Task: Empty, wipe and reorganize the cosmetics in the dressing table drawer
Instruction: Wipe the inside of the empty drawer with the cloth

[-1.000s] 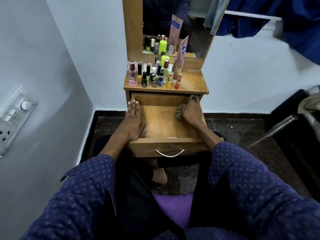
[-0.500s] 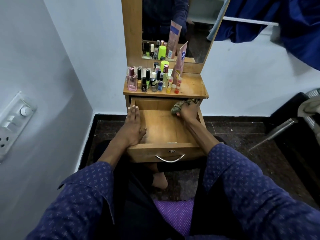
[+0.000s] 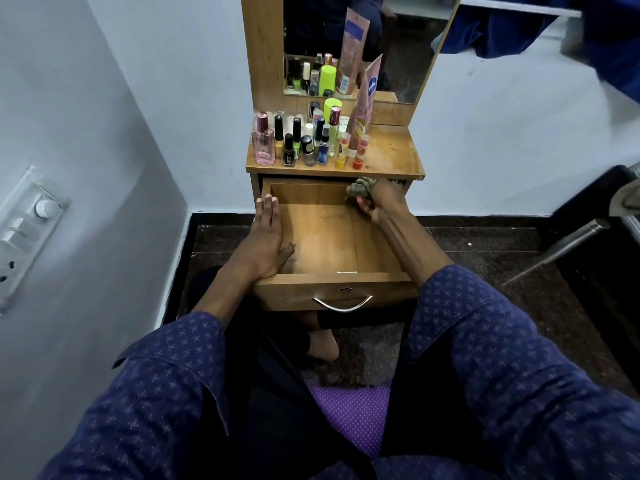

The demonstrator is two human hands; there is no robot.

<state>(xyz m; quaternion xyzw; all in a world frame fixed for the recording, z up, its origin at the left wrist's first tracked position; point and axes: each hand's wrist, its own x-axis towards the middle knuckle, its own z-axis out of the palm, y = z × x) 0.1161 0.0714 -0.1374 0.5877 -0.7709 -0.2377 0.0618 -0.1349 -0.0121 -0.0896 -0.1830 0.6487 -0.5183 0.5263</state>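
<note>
The wooden drawer (image 3: 332, 287) of the small dressing table stands pulled out, its floor bare. My left hand (image 3: 265, 242) lies flat along the drawer's left side wall, fingers together and pointing to the back. At the drawer's far right corner my right hand (image 3: 379, 202) grips a crumpled greenish cloth (image 3: 360, 191), pressed just under the tabletop's front edge. Several cosmetics stand on the tabletop (image 3: 391, 157): a pink perfume bottle (image 3: 264, 142), dark nail polish bottles (image 3: 289, 152), a lime green can (image 3: 331, 107) and a pink tube (image 3: 363, 109) leaning on the mirror.
A mirror (image 3: 398, 46) rises behind the tabletop. A grey wall with a switch panel (image 3: 27, 223) closes in on the left. A metal leg (image 3: 554, 251) and dark furniture stand at the right. Blue fabric (image 3: 616, 36) hangs top right. My knees and a purple cushion (image 3: 349, 414) sit below the drawer.
My right hand has slid the cloth from the drawer's right middle to its far right corner. The left hand stays on the left wall. My head has tilted slightly.
</note>
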